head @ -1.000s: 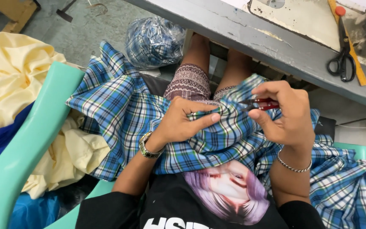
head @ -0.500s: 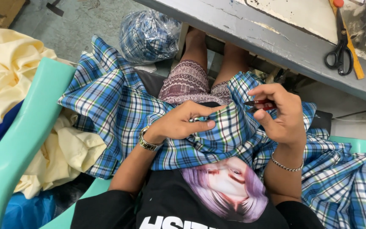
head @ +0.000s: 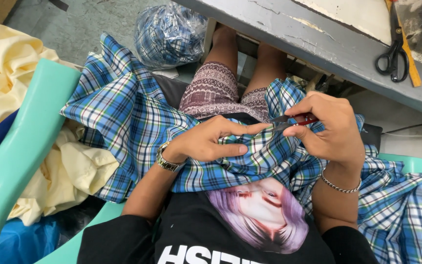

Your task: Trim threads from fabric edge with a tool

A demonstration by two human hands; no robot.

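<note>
Blue plaid fabric (head: 123,122) lies spread over the lap, draped onto the green chair (head: 20,146). Left hand (head: 206,144) clenches a bunched fold at mid-lap. Right hand (head: 330,129) pinches a small red-handled cutter (head: 296,119), long axis level, tip pointing left into the fold, touching the left fingertips (head: 264,128). Black scissors (head: 391,56) rest on the tabletop (head: 318,49), well apart.

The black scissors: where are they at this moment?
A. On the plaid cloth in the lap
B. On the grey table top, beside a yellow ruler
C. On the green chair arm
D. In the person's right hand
B: the black scissors lie on the grey table next to the yellow ruler, far from both hands; the right hand holds a small red tool at the plaid cloth.
</note>
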